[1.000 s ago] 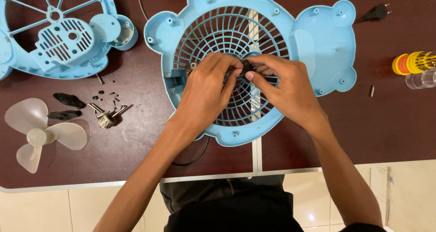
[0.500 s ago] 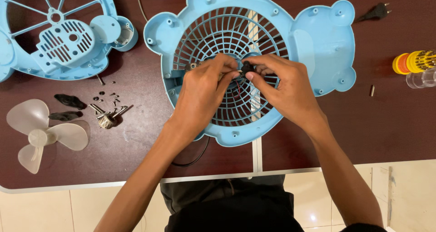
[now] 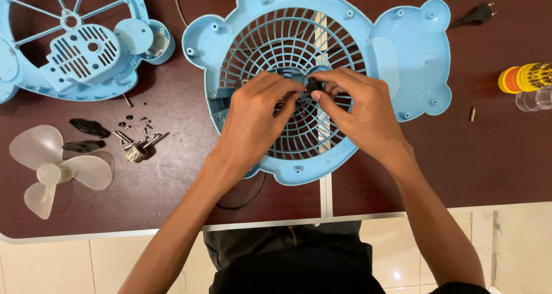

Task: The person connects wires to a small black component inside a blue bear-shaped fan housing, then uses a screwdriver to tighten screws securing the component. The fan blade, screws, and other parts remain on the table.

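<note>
My left hand (image 3: pixel 259 121) and right hand (image 3: pixel 359 113) meet over the centre of the light blue fan housing (image 3: pixel 402 46), fingertips pinching a small black part (image 3: pixel 313 87) against its round grille. Housing lies flat on the dark brown table (image 3: pixel 494 156). Translucent fan blade (image 3: pixel 54 170), loose screws (image 3: pixel 135 144) to my left; second blue shell (image 3: pixel 75 46) far left.

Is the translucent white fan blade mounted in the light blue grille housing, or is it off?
Off. The translucent white fan blade lies loose on the dark brown table, left of the light blue grille housing.
</note>
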